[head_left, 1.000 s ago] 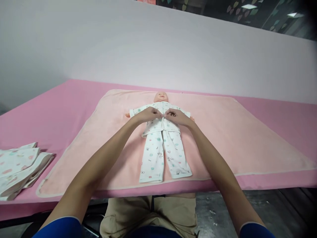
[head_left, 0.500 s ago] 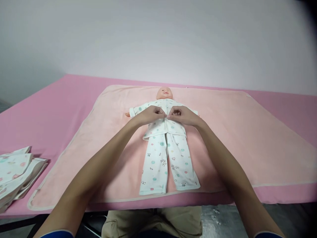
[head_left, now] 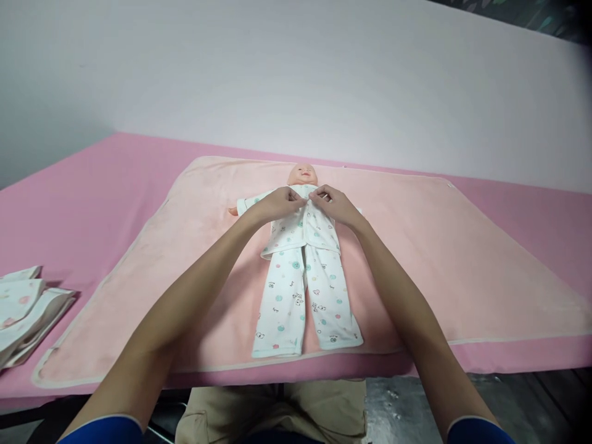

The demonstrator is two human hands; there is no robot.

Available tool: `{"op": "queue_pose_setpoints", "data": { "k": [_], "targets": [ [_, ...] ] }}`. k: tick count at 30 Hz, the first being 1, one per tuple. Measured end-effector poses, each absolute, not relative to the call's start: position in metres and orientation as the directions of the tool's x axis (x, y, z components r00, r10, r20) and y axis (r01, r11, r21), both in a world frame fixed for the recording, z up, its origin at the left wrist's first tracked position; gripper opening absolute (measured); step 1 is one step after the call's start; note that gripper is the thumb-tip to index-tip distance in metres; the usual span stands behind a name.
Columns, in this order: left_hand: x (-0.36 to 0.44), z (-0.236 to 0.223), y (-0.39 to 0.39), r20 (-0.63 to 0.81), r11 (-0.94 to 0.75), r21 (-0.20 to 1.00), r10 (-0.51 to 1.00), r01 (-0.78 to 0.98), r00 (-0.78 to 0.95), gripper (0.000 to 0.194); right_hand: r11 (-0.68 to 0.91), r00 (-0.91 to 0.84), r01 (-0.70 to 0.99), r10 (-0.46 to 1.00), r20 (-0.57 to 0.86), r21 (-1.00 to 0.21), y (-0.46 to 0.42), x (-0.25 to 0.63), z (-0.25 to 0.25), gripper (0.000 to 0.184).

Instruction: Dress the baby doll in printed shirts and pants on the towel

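A baby doll lies on its back, head at the far end, dressed in a white patterned pajama top and matching pajama pants. Over the upper chest, my left hand pinches one side of the top's front opening. Close beside it, my right hand pinches the other side, with the fingertips of both hands almost touching. Whatever fastener lies between the fingers is too small to make out. One doll hand shows beyond the sleeve on the left; the other is hidden behind my right hand.
Under the doll is a peach blanket spread on a pink-covered table. Folded patterned clothes are stacked at the table's left front. A pale wall rises behind the far edge.
Both hands have moved up the front of the top, from mid-chest toward the doll's neck. More of the lower top shows now. The view has shifted slightly.
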State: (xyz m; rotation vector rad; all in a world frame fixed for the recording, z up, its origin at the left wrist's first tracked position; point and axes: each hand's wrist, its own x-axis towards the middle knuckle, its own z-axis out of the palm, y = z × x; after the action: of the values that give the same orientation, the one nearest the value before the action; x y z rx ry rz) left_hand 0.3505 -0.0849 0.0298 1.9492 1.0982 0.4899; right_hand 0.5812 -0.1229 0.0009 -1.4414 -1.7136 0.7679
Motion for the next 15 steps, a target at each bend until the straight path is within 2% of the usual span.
{"op": "queue_pose_setpoints", "data": {
  "k": [3, 9, 15],
  "targets": [
    [0.361, 0.032, -0.078, -0.099, -0.233, 0.787, 0.866, 0.571, 0.490, 0.045, 0.137, -0.058, 0.554, 0.990, 0.125, -0.821, -0.108, 0.580, 0.000, 0.036],
    [0.365, 0.030, -0.074, -0.100, -0.216, 0.807, 0.868, 0.550, 0.487, 0.043, 0.153, -0.163, 0.457, 0.983, 0.086, -0.876, -0.100, 0.587, -0.007, 0.043],
    [0.358, 0.026, -0.063, -0.126, -0.180, 0.827, 0.865, 0.533, 0.486, 0.046, 0.154, -0.152, 0.451, 0.984, 0.095, -0.879, -0.098, 0.592, -0.013, 0.045]
  ]
}}
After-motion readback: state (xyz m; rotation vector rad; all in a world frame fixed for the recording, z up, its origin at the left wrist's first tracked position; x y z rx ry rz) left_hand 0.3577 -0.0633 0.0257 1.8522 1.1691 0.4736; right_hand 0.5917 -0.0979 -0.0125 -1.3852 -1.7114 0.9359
